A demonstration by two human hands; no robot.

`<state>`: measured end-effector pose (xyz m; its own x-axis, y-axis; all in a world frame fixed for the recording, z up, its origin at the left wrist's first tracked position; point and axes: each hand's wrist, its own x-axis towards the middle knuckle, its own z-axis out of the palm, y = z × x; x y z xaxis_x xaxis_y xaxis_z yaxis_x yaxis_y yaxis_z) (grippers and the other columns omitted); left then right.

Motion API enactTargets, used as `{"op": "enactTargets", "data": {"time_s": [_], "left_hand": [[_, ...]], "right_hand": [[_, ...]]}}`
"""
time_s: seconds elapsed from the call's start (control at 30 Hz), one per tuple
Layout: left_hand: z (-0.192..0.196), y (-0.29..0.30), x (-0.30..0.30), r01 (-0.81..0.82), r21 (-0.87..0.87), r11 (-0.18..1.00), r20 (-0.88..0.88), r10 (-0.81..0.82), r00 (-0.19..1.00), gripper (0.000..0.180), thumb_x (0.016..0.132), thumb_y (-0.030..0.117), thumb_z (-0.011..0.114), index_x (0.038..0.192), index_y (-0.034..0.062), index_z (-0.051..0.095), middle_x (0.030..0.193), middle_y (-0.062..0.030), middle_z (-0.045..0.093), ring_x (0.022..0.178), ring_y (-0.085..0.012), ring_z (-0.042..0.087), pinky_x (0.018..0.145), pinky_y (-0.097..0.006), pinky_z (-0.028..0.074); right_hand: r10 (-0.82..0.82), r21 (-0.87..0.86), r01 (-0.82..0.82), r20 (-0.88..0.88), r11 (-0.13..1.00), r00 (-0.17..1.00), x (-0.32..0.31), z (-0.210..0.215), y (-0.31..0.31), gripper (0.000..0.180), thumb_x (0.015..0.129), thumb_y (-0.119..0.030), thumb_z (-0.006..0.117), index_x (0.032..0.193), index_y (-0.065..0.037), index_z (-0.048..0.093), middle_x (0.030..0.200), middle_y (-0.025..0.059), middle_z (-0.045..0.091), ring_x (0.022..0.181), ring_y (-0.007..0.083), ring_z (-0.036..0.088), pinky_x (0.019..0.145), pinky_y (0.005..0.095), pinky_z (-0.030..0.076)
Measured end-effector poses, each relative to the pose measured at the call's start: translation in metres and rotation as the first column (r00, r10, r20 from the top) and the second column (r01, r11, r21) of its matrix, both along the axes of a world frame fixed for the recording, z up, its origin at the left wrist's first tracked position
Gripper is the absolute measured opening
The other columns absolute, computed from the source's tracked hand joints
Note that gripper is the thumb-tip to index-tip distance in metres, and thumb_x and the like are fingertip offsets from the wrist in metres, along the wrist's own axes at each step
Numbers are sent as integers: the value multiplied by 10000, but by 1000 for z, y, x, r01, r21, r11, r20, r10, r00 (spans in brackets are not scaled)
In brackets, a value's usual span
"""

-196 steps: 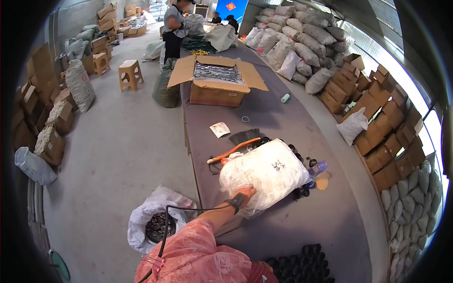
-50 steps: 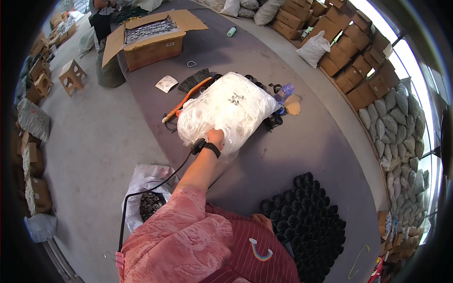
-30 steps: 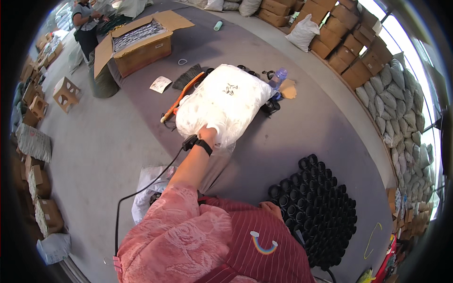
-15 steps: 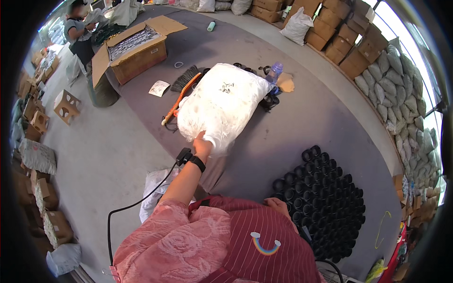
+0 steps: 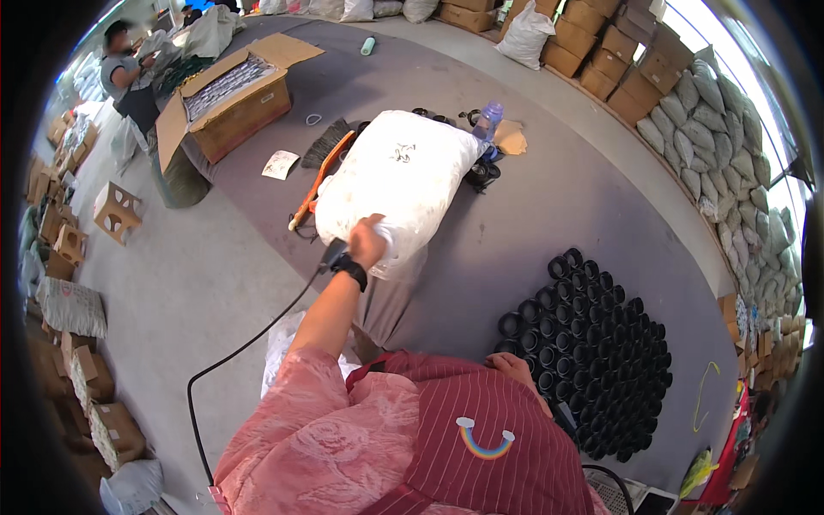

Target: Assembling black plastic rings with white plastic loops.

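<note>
A large white plastic bag (image 5: pixel 403 172), stuffed full and with dark handwriting on top, lies on the grey-covered table. At its near end my left hand (image 5: pixel 367 243) has its fingers closed on the plastic, partly hidden, and a dark band circles the wrist. Beside my apron, at the table's near side, rests my right hand (image 5: pixel 513 367); its fingers are mostly hidden. Just right of it stands a tight cluster of black round cup-like parts (image 5: pixel 592 352).
Left of the bag lie an orange-handled brush (image 5: pixel 322 176) and a paper slip (image 5: pixel 280 164). Behind it stand a purple bottle (image 5: pixel 488 120) and more black parts (image 5: pixel 482 175). An open carton (image 5: pixel 240 112) sits far left, near another person (image 5: pixel 127 77). A black cable (image 5: pixel 249 352) runs to my left wrist.
The view has shifted a little. My left hand has moved slightly up and over the near end of the bag. My right hand stays beside the apron.
</note>
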<state>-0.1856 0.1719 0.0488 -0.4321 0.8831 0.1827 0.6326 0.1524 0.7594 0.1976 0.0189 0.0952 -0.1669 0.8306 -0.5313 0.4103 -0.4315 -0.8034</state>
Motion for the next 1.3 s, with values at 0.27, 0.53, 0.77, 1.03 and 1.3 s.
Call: {"op": "enactTargets", "data": {"time_s": [0.27,0.53,0.77,1.03,1.3], "left_hand": [[19,-26,-37,-7,-114,993,708,86,701,549,705,-11,662,1223,17,482,1014,-142,608,889,-215,603,747,-304,489],[2,-38,-70,-85,6,996,996,2,91,474,777,-58,575,1221,41,445,1062,-133,585,901,-241,610,756,-369,530],[3,-38,-68,69,266,961,962,-261,-74,244,885,151,507,1100,38,530,1012,-127,608,879,-238,619,733,-370,537],[76,-58,25,229,310,923,906,-214,-364,341,867,215,516,1092,-40,535,1043,-172,608,885,-273,624,734,-385,544],[107,-76,127,494,365,789,765,48,-642,368,890,213,489,1185,-6,482,1130,-175,565,1012,-279,573,875,-400,482]], "right_hand": [[33,-77,-32,18,997,999,-4,-4,6,260,887,-191,505,1018,8,611,940,85,627,870,139,583,768,253,465],[-9,-70,5,-58,998,998,-8,-8,6,247,884,-187,513,989,10,619,887,65,629,810,120,578,717,244,468],[73,47,-73,12,996,997,3,-28,12,270,853,-235,544,962,-2,628,796,61,640,706,106,580,622,247,460],[138,211,-132,-16,969,990,-27,24,36,295,862,-246,530,998,4,604,828,57,628,724,122,584,657,258,464],[-223,-63,259,-726,964,650,-42,86,49,292,902,-186,499,1143,-21,516,997,68,608,826,149,599,734,281,478]]}}
